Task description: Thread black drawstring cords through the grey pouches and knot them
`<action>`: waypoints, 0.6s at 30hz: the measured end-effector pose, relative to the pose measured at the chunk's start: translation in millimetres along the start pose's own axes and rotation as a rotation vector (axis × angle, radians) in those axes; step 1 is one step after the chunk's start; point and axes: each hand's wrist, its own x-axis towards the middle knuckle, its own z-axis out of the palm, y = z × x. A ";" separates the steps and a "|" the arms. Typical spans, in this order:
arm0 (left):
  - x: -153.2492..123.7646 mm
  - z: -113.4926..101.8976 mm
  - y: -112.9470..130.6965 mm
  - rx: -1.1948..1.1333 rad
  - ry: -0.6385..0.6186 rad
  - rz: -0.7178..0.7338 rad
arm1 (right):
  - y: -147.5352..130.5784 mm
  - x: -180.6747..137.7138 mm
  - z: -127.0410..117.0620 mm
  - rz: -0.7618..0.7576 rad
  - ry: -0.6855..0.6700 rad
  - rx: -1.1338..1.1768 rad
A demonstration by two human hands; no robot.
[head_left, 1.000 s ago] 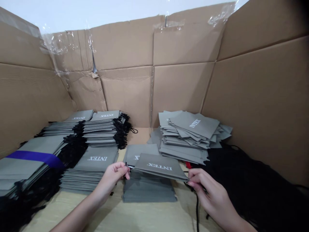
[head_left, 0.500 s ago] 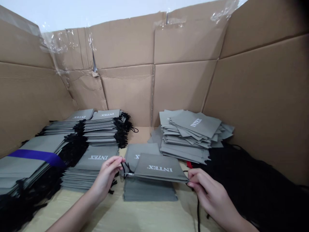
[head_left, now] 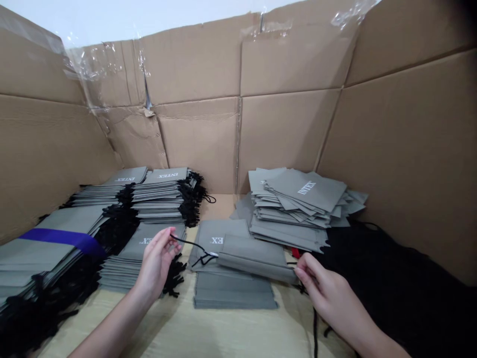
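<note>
Left hand (head_left: 156, 263) pulls black cord (head_left: 188, 242) farther; right hand (head_left: 328, 288) grips gray pouch (head_left: 253, 259).

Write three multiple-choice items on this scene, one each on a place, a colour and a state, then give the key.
1. Where is the purple band?
A) Around the left stack of grey INTEX pouches
B) On the cardboard wall
C) On the tabletop

2. What colour is the cord in the left hand?
A) White
B) Red
C) Black

3. How does the right hand meet the grey pouch?
A) It does not touch it
B) It pinches its end
C) It lies flat on top of it

1 A: the band crosses that stack.
2 C: the thin cord shows black.
3 B: the hand grips the pouch's end.
</note>
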 end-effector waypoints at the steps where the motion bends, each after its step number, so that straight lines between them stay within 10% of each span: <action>1: -0.5 0.0 0.9 0.075 -0.013 0.042 | 0.2 0.5 0.6 0.013 -0.013 0.016; 8: -15.7 3.4 8.4 1.044 -0.081 0.722 | -4.4 1.3 4.8 0.057 -0.118 0.148; 12: -25.9 8.6 5.7 1.110 -0.605 0.535 | -12.5 0.7 5.5 0.044 -0.135 0.212; 18: -33.8 10.6 -4.1 1.216 -0.901 0.344 | -16.0 -0.1 6.0 0.023 -0.143 0.254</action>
